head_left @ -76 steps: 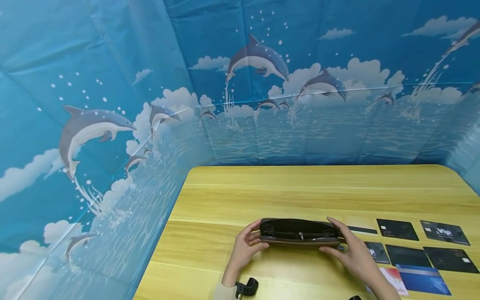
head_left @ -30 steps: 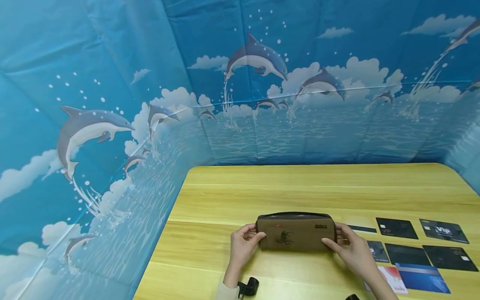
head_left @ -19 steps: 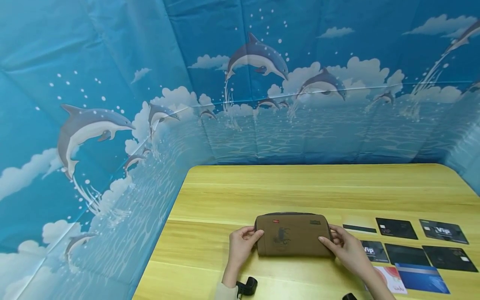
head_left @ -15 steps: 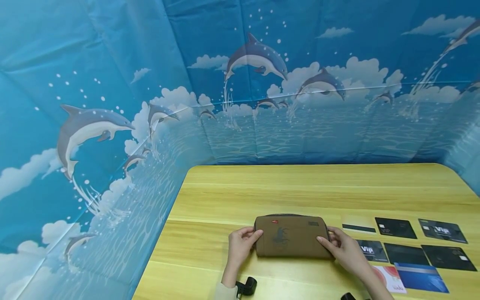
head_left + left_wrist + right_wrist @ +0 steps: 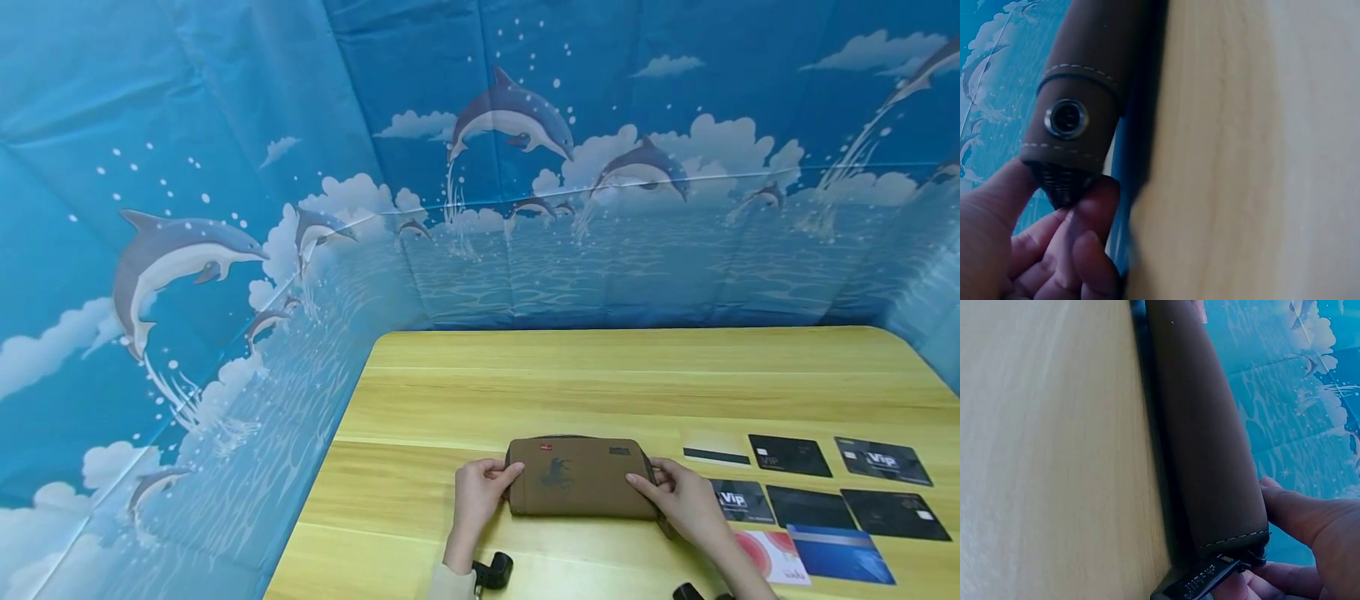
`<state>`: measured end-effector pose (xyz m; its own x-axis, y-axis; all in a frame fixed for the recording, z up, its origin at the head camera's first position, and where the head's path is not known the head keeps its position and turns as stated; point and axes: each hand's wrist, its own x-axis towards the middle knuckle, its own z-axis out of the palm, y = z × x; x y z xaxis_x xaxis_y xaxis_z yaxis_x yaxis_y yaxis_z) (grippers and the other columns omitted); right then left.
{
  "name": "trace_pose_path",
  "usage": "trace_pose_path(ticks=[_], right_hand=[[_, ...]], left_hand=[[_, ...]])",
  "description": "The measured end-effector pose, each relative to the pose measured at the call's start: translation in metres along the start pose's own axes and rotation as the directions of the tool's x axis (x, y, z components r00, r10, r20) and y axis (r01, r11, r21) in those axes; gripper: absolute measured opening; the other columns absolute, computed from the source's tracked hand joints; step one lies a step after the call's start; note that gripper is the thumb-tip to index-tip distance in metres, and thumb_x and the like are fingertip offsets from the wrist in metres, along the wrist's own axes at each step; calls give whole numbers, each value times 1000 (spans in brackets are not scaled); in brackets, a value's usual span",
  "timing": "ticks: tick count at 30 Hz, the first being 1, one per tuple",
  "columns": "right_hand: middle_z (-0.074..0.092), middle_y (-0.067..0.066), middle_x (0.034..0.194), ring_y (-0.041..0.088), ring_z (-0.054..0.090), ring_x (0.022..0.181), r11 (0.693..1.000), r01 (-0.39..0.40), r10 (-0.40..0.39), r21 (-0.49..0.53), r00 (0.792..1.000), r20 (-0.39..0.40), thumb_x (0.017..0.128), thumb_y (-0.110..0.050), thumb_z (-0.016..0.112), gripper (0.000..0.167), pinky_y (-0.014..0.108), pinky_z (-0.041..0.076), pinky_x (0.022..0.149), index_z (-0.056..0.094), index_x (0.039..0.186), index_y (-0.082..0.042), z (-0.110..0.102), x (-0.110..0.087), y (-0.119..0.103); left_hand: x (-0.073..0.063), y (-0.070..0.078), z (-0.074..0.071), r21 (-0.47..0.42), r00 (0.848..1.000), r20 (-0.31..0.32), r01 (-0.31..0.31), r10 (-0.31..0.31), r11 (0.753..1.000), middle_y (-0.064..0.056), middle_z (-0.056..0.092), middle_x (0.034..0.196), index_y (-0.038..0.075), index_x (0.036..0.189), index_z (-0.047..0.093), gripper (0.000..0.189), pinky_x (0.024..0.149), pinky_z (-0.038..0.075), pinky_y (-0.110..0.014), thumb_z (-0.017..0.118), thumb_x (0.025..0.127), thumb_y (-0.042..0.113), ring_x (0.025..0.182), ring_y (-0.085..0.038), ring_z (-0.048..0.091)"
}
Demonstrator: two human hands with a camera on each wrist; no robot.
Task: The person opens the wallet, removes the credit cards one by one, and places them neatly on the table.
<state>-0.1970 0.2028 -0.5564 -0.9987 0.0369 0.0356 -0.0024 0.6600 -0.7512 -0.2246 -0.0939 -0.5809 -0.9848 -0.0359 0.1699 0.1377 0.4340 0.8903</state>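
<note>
A brown zip wallet (image 5: 592,483) with a dark horse print and a small red tag faces me in the head view, low over the table. My left hand (image 5: 477,498) pinches its left end, thumb on the front face. At the right end, my right hand (image 5: 684,500) pinches it the same way. The left wrist view shows a metal eyelet (image 5: 1067,119) on the wallet's end and fingers under the dark zip edge. A black zip pull (image 5: 1200,581) with lettering hangs by the right fingers in the right wrist view.
Several cards lie on the yellow wooden table (image 5: 570,375) at the right: a black VIP card (image 5: 790,456), a grey VIP card (image 5: 885,461), a blue card (image 5: 840,554), and a pink-and-white card (image 5: 776,557) among them. A blue dolphin-print curtain (image 5: 465,275) stands behind and left of the table.
Earlier the wallet's open top faced me, showing its dark inside. It has since tilted so its front face shows, and moved slightly left and down with both hands still gripping it.
</note>
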Motion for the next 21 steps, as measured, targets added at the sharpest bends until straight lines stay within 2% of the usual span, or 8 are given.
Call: trace_pose_path(ticks=[3,6,12,21], right_hand=[[61,0,75,12,56,66,1000,10,-10,-10,1000,-22,83,-39,73,58,28,47,60,62,113,9,1,0,1],[61,1,75,12,56,67,1000,15,-16,-20,999,-38,82,-39,74,56,28,47,60,64,111,8,1,1,0],[59,0,73,12,54,65,999,17,-19,-35,998,-56,81,-39,75,52,28,46,59,66,104,7,1,0,-1],[56,-1,71,13,48,63,999,6,-8,-41,999,-39,80,-39,75,51,27,43,57,66,102,6,1,1,0]], left_hand=[[-1,1,-1,53,1000,-4,-14,14,998,6,65,61,5,77,75,30,48,46,-20,76,79,35,49,-2,56],[-1,3,-2,67,1000,-3,-8,8,998,6,65,61,5,77,74,29,49,46,-20,77,79,34,49,-2,56],[-1,8,-2,76,1000,-1,3,-3,997,7,64,60,5,76,74,28,47,46,-20,77,79,33,48,-3,55],[1,9,-1,90,999,4,37,-38,995,7,65,60,5,76,74,27,46,46,-20,77,79,31,45,-4,56]])
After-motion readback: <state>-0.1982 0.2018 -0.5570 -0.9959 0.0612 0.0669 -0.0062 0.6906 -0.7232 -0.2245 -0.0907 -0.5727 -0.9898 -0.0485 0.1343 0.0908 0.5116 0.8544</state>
